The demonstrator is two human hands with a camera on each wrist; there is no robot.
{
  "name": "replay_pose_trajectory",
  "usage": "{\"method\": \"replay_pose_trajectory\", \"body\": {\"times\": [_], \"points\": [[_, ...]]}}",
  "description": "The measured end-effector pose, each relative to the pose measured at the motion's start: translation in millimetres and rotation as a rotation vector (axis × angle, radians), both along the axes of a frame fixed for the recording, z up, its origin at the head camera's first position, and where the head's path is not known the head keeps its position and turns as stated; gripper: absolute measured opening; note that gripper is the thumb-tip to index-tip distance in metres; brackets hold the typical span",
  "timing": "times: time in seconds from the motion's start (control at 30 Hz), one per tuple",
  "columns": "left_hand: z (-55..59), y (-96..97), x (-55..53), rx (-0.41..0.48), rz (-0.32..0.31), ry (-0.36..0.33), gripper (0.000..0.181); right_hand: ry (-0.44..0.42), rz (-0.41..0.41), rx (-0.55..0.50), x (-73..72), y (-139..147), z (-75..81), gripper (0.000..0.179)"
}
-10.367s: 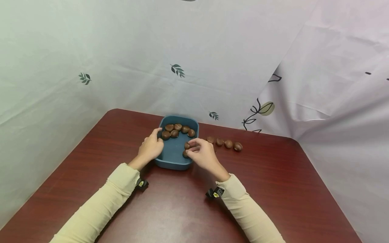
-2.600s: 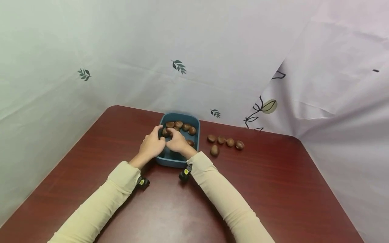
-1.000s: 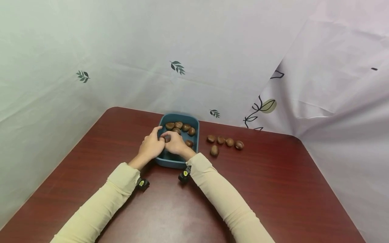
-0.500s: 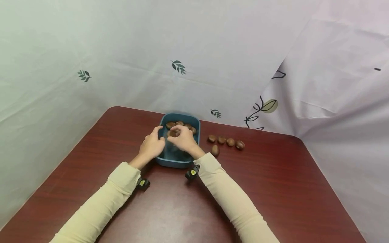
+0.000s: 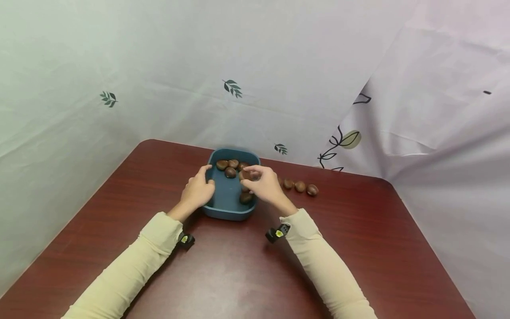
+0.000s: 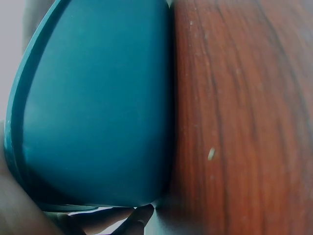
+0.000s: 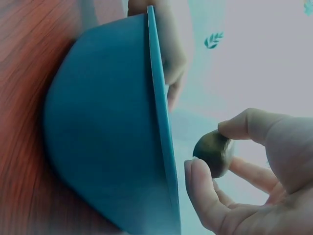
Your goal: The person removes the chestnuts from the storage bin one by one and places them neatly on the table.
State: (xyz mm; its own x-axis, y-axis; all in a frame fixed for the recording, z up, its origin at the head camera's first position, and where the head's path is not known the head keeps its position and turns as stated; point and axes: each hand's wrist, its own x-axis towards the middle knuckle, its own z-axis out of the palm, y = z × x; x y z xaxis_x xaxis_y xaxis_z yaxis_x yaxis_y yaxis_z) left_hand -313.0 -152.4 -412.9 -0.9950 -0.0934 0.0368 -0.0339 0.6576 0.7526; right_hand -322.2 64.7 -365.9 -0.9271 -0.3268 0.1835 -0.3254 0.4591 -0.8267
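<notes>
A blue plastic box [image 5: 228,215] stands on the table with several brown chestnuts inside, some along its far end [image 5: 222,165] and others near its right wall [image 5: 246,197]. My left hand [image 5: 196,191] grips its left rim; in the left wrist view the outer wall [image 6: 98,103] fills much of the picture, with fingers [image 6: 105,220] against the end of it. Over the box's right side, my right hand [image 5: 268,184] pinches a chestnut [image 7: 213,152] between thumb and fingertips, above rim level in the right wrist view. This hand covers part of the right rim.
Right of the box, several more chestnuts [image 5: 300,186] lie in a row on the reddish-brown wooden table [image 5: 358,248]. A pale cloth with leaf prints [image 5: 179,66] hangs close behind the table's far edge.
My right hand has picked a chestnut from the box's left side, beside my left thumb, and carried it up and right. My left hand stays on the rim.
</notes>
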Motion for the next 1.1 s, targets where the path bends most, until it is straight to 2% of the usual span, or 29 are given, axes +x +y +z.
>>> {"method": "replay_pose_trajectory", "body": {"times": [0.17,0.43,0.73,0.87,1.1], "points": [[-0.3,-1.0,-0.7,0.0,-0.009,-0.009,0.058,0.004,0.007,-0.019,4.0,23,-1.1,0.038],[-0.4,-3.5,-3.1,-0.008,0.005,-0.002,0.058,-0.021,-0.061,-0.052,6.3,53,-2.5,0.033],[-1.9,-3.0,-2.4,-0.011,0.009,-0.003,0.058,-0.015,-0.111,-0.087,7.9,77,-12.8,0.024],[-2.1,-1.5,-2.3,-0.006,-0.007,-0.012,0.058,-0.002,-0.196,-0.066,8.1,90,-17.3,0.023],[-2.9,-0.9,-2.4,-0.004,-0.008,0.006,0.058,-0.032,-0.329,0.014,10.2,115,-27.3,0.024]]}}
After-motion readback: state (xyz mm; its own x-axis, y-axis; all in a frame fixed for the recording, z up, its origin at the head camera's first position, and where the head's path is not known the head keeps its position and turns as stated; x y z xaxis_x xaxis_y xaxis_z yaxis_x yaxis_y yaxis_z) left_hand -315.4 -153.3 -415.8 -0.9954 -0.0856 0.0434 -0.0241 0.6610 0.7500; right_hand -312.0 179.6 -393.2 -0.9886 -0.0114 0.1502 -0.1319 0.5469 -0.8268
